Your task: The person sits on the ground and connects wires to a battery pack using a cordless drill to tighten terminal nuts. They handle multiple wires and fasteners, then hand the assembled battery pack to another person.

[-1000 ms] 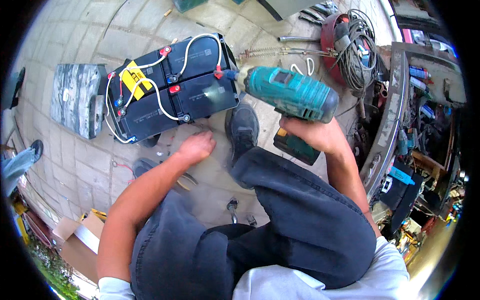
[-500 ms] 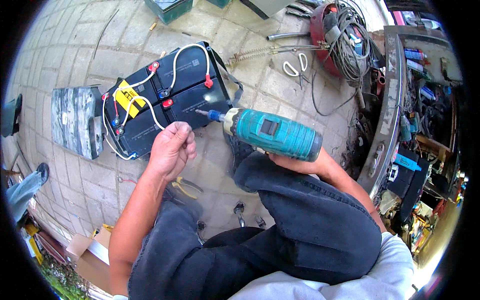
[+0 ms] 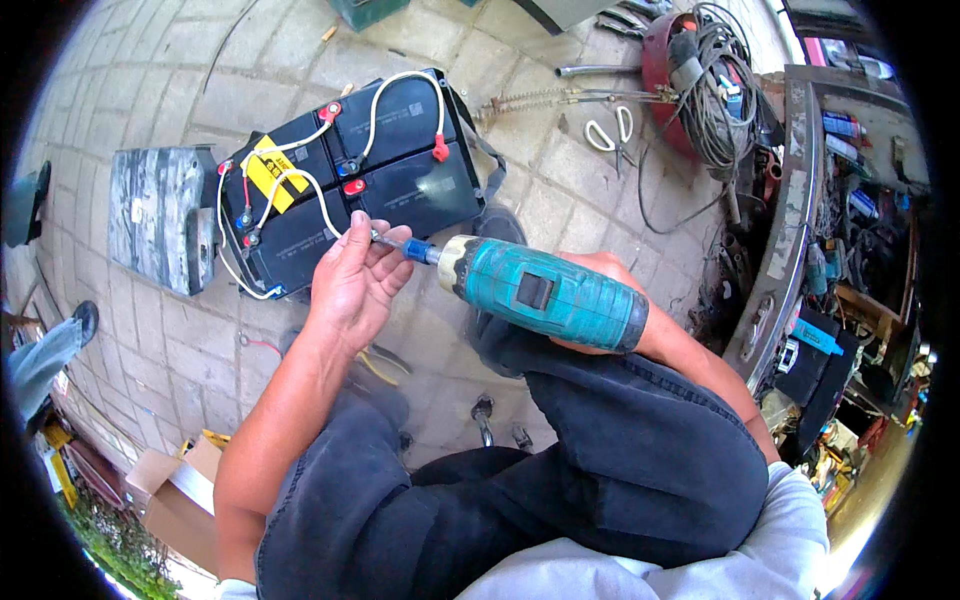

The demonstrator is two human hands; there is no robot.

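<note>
My right hand (image 3: 605, 265) grips a teal cordless drill (image 3: 580, 300), which points left. A bit with a blue collar (image 3: 418, 250) extends from its chuck. The bit's tip meets the thumb and curled fingers of my left hand (image 3: 355, 285); whatever they pinch there is too small to make out. Just beyond my left hand lies a block of black batteries (image 3: 415, 190) with red and blue terminals and a yellow label (image 3: 272, 178). White cables (image 3: 375, 105) link the terminals, and one runs down to beside my left thumb.
A scuffed grey panel (image 3: 165, 220) lies left of the batteries. White-handled scissors (image 3: 610, 135), a red reel with grey cable (image 3: 690, 70) and a metal frame (image 3: 775, 220) are to the right. Pliers (image 3: 380, 368) lie near my knees; a cardboard box (image 3: 180, 500) stands at lower left.
My left hand has turned and its fingers have opened out from a fist toward the bit. The drill has come lower, so its tip now meets those fingers. The view has shifted slightly.
</note>
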